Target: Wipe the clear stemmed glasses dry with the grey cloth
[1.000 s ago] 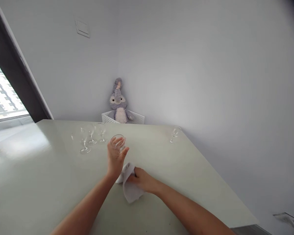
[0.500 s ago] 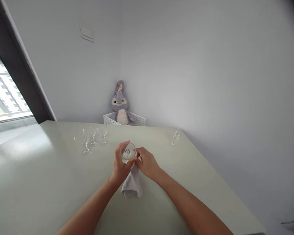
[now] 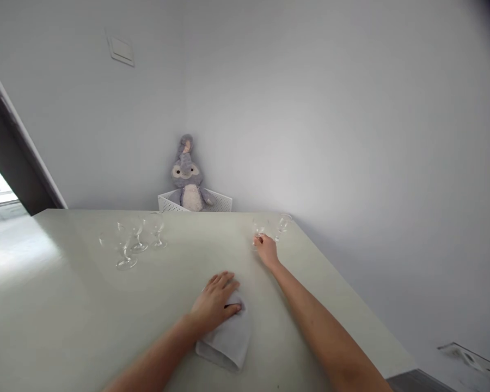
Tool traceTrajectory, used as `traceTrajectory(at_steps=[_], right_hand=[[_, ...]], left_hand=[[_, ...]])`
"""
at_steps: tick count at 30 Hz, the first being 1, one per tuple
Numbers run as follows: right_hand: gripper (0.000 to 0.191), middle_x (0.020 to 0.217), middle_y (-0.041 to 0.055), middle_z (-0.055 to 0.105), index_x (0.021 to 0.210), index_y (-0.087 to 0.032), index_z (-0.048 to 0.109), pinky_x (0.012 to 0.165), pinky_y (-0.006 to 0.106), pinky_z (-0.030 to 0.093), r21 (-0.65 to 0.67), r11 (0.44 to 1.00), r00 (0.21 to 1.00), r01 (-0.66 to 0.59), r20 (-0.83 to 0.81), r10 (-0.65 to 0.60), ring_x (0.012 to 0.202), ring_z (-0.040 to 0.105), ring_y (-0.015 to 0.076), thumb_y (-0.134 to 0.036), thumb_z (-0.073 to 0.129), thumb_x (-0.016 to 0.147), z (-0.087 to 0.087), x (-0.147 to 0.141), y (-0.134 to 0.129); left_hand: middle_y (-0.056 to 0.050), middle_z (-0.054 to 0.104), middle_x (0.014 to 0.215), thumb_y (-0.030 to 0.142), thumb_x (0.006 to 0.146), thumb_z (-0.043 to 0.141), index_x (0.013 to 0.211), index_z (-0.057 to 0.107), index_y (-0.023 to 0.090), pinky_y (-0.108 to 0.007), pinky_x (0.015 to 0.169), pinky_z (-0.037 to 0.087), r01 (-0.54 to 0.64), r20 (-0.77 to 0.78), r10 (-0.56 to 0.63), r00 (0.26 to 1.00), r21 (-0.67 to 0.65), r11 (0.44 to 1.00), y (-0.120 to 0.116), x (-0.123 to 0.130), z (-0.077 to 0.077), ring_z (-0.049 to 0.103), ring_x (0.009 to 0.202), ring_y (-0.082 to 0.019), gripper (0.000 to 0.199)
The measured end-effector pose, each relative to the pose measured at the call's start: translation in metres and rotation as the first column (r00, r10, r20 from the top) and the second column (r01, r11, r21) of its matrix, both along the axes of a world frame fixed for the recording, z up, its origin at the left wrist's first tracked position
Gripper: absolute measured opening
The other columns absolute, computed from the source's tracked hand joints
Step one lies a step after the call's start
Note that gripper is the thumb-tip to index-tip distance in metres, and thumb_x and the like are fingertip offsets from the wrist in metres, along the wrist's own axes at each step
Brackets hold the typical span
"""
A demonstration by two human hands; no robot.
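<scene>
My left hand (image 3: 215, 302) lies with fingers spread on a light grey cloth (image 3: 228, 343) near the middle of the pale table (image 3: 85, 305). Farther forward and to the right, my right hand (image 3: 266, 249) pinches the stem of a clear stemmed glass (image 3: 260, 224), whose bowl shows above the fingers. Just to the right of it is another clear glass (image 3: 283, 223), near the table's far right corner.
Three stemmed glasses stand together on the left, the closest one (image 3: 124, 253) in front. Behind the far edge, a grey plush toy (image 3: 191, 185) sits in a white perforated basket (image 3: 224, 203). Walls border the table behind and right.
The glass has gone from between both hands to the far right with my right hand. My left hand has let go of it and come down on the cloth. The view has turned slightly right.
</scene>
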State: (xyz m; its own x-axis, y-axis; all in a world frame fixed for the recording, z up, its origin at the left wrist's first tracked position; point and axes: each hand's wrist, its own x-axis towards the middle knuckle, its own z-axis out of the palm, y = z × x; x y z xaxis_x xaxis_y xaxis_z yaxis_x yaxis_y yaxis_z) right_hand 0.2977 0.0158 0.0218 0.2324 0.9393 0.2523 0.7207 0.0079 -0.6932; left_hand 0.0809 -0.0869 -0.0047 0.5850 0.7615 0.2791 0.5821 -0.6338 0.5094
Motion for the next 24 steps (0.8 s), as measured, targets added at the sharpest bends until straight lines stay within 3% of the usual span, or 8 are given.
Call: traceTrajectory(at_steps=[6,16,21,24], right_hand=[[0.027,0.075,0.0052,0.064,0.089,-0.015,0.062,0.066,0.023,0.037,-0.075,0.985,0.988,0.154,0.009,-0.153,0.072,0.056,0.0158,-0.026,0.04,0.075,-0.017,0.038,0.023],[0.023,0.074,0.0066,0.064,0.073,-0.015,0.062,0.063,0.024,0.035,-0.077,0.98,0.983,0.185,0.003,-0.185,0.069,0.055,0.0161,-0.026,0.042,0.073,-0.021,0.048,0.044],[0.023,0.073,0.0066,0.063,0.075,-0.015,0.062,0.064,0.025,0.036,-0.067,0.982,0.983,0.176,-0.043,-0.179,0.07,0.055,0.0168,-0.028,0.042,0.072,-0.018,0.05,0.036],[0.028,0.081,0.0079,0.061,0.089,-0.015,0.059,0.065,0.026,0.037,-0.056,0.98,0.977,0.189,-0.087,-0.193,0.074,0.055,0.0181,-0.029,0.043,0.071,-0.013,0.046,0.02]], left_hand=[[-0.004,0.044,0.128,0.043,0.075,0.051,0.115,0.049,0.029,-0.044,0.101,0.024,0.014,-0.094,-0.012,0.996,0.019,1.0,0.0,-0.002,-0.002,0.033,0.121,-0.025,0.042],[-0.004,0.045,0.127,0.044,0.075,0.051,0.113,0.05,0.027,-0.043,0.102,0.024,0.015,-0.116,-0.012,0.993,0.023,1.0,-0.002,-0.001,0.003,0.033,0.121,-0.024,0.041],[-0.004,0.046,0.126,0.046,0.075,0.051,0.114,0.05,0.028,-0.044,0.102,0.023,0.024,-0.056,-0.025,0.998,-0.009,1.0,-0.002,-0.001,0.004,0.034,0.121,-0.024,0.043],[-0.005,0.046,0.126,0.047,0.073,0.052,0.113,0.051,0.029,-0.044,0.101,0.025,0.017,0.105,-0.012,0.994,-0.045,0.999,-0.001,-0.002,0.008,0.035,0.12,-0.025,0.044]])
